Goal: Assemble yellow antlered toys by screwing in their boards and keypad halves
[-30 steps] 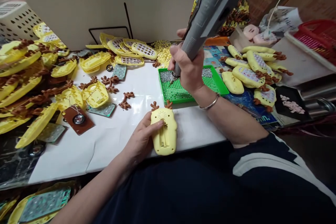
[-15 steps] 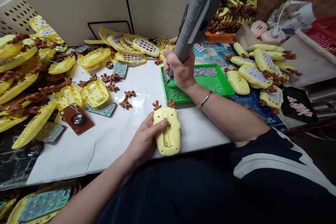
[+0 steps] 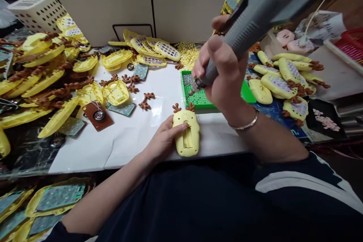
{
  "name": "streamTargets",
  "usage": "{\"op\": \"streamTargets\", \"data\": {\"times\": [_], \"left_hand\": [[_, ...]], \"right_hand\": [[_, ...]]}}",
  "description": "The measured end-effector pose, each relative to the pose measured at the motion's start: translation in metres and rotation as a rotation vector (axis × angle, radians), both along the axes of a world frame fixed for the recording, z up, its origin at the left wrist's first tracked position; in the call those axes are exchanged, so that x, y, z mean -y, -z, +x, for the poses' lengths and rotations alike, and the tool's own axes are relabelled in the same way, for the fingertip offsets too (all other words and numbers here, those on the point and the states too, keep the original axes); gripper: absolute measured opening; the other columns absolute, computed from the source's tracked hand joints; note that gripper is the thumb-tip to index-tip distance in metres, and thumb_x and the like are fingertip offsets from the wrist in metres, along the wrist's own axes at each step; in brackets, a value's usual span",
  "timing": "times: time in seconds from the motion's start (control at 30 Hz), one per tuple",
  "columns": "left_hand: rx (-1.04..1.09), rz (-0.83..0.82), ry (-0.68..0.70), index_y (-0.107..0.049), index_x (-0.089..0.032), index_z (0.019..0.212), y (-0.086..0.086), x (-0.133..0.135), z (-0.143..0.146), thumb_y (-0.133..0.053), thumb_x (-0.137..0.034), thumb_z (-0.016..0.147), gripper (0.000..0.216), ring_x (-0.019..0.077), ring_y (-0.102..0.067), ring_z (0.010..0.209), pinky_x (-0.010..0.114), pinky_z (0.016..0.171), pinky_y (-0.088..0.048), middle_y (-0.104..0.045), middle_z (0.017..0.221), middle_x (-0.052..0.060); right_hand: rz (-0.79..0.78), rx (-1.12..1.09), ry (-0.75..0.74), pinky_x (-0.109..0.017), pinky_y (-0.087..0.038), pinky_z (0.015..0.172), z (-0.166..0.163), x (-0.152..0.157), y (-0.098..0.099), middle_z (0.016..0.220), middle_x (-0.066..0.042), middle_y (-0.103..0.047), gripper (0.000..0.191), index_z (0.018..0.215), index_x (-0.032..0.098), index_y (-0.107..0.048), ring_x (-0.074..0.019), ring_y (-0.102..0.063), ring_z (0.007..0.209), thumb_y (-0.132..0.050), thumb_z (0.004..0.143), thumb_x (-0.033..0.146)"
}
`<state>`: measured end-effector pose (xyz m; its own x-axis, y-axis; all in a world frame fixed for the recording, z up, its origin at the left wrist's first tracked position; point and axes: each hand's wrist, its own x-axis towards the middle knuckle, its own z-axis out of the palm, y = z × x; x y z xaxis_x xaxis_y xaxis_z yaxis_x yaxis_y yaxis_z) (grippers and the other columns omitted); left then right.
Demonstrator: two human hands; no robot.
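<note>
My left hand grips a yellow toy phone casing by its left side, thumb across the back. The casing has brown antlers at its top, speaker holes and an uncovered battery slot facing up. My right hand is closed around a grey electric screwdriver, tilted with its bit pointing down and left. The bit hangs just above the casing's antlers, in front of the green tray; whether a screw sits on its tip I cannot make out. Small screws lie in the tray's far left corner.
At the left, yellow half-shells with brown antlers are heaped. A speaker on a brown board and loose antlers lie on the white table. Assembled toys are piled at the right. A large carton stands behind.
My right hand has lifted the screwdriver out of the tray and brought it nearer to me, above the casing. My left hand still holds the casing. The camera view has shifted slightly.
</note>
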<state>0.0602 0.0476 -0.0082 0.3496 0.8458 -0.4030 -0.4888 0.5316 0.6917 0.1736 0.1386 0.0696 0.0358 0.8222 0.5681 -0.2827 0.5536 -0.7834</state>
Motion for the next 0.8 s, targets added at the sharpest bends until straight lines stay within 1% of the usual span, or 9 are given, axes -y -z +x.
{"op": "streamTargets", "data": {"times": [0.1, 0.13, 0.2, 0.33, 0.4, 0.5, 0.63, 0.73, 0.8], "left_hand": [[0.024, 0.02, -0.012, -0.06, -0.015, 0.102, 0.002, 0.001, 0.0, -0.078, -0.027, 0.065, 0.043, 0.019, -0.068, 0.076, 0.03, 0.073, -0.052, -0.072, 0.088, 0.005], [0.031, 0.022, -0.018, -0.06, -0.015, 0.101, 0.003, 0.001, 0.0, -0.078, -0.026, 0.065, 0.042, 0.0184, -0.067, 0.076, 0.029, 0.073, -0.052, -0.071, 0.087, 0.004], [0.041, 0.027, -0.025, -0.06, -0.015, 0.098, 0.004, 0.001, 0.0, -0.078, -0.026, 0.065, 0.039, 0.0175, -0.066, 0.075, 0.029, 0.073, -0.051, -0.071, 0.086, 0.003], [0.035, 0.046, -0.018, -0.06, -0.016, 0.097, 0.007, 0.002, 0.0, -0.076, -0.027, 0.068, 0.035, 0.0171, -0.065, 0.076, 0.028, 0.073, -0.05, -0.07, 0.085, 0.002], [0.028, 0.059, -0.007, -0.06, -0.016, 0.097, 0.009, 0.002, -0.001, -0.075, -0.028, 0.069, 0.034, 0.0171, -0.065, 0.076, 0.029, 0.073, -0.049, -0.07, 0.084, 0.002], [-0.001, 0.066, -0.004, -0.059, -0.016, 0.093, 0.013, 0.003, -0.001, -0.075, -0.03, 0.07, 0.032, 0.0171, -0.064, 0.074, 0.029, 0.072, -0.049, -0.069, 0.081, 0.002], [-0.037, 0.051, -0.005, -0.058, -0.015, 0.091, 0.016, 0.003, 0.0, -0.077, -0.032, 0.066, 0.036, 0.0173, -0.063, 0.073, 0.029, 0.071, -0.048, -0.068, 0.079, 0.002], [-0.042, 0.067, 0.023, -0.059, -0.015, 0.093, 0.014, 0.003, 0.001, -0.077, -0.033, 0.067, 0.037, 0.0172, -0.063, 0.075, 0.029, 0.073, -0.048, -0.068, 0.081, 0.002], [-0.061, 0.075, 0.039, -0.059, -0.015, 0.093, 0.01, 0.004, 0.0, -0.077, -0.033, 0.067, 0.036, 0.0169, -0.062, 0.076, 0.029, 0.073, -0.049, -0.068, 0.083, 0.002]], "right_hand": [[-0.042, -0.015, -0.151, -0.026, -0.035, 0.04, -0.004, 0.03, 0.001, 0.057, 0.009, -0.048, 0.028, 0.096, 0.03, -0.053, -0.0094, -0.043, 0.04, -0.071, 0.075, 0.036], [-0.055, -0.001, -0.178, -0.026, -0.035, 0.04, -0.005, 0.036, 0.004, 0.057, 0.01, -0.049, 0.029, 0.098, 0.031, -0.053, -0.0095, -0.043, 0.04, -0.071, 0.076, 0.037], [-0.077, 0.047, -0.182, -0.026, -0.035, 0.04, -0.008, 0.042, 0.011, 0.058, 0.01, -0.05, 0.034, 0.099, 0.032, -0.051, -0.0097, -0.044, 0.04, -0.071, 0.074, 0.042], [-0.103, 0.122, -0.151, -0.027, -0.041, 0.043, -0.01, 0.039, 0.023, 0.058, 0.009, -0.05, 0.042, 0.101, 0.033, -0.048, -0.0108, -0.047, 0.043, -0.071, 0.071, 0.053], [-0.091, 0.108, -0.194, -0.027, -0.042, 0.044, -0.011, 0.037, 0.027, 0.059, 0.009, -0.05, 0.04, 0.101, 0.032, -0.049, -0.0103, -0.048, 0.044, -0.072, 0.072, 0.048], [-0.048, 0.077, -0.258, -0.025, -0.042, 0.043, -0.011, 0.036, 0.034, 0.057, 0.01, -0.049, 0.031, 0.093, 0.029, -0.051, -0.0082, -0.046, 0.042, -0.073, 0.074, 0.04], [0.022, 0.073, -0.276, -0.022, -0.042, 0.043, -0.012, 0.037, 0.043, 0.056, 0.01, -0.05, 0.029, 0.083, 0.025, -0.05, -0.0059, -0.047, 0.041, -0.074, 0.072, 0.038], [-0.032, 0.057, -0.309, -0.02, -0.041, 0.041, -0.011, 0.037, 0.041, 0.055, 0.011, -0.05, 0.032, 0.083, 0.024, -0.049, -0.0049, -0.046, 0.039, -0.074, 0.071, 0.039], [-0.107, 0.069, -0.379, -0.021, -0.04, 0.039, -0.008, 0.035, 0.031, 0.055, 0.011, -0.049, 0.034, 0.087, 0.025, -0.05, -0.0056, -0.046, 0.038, -0.074, 0.07, 0.041]]}}
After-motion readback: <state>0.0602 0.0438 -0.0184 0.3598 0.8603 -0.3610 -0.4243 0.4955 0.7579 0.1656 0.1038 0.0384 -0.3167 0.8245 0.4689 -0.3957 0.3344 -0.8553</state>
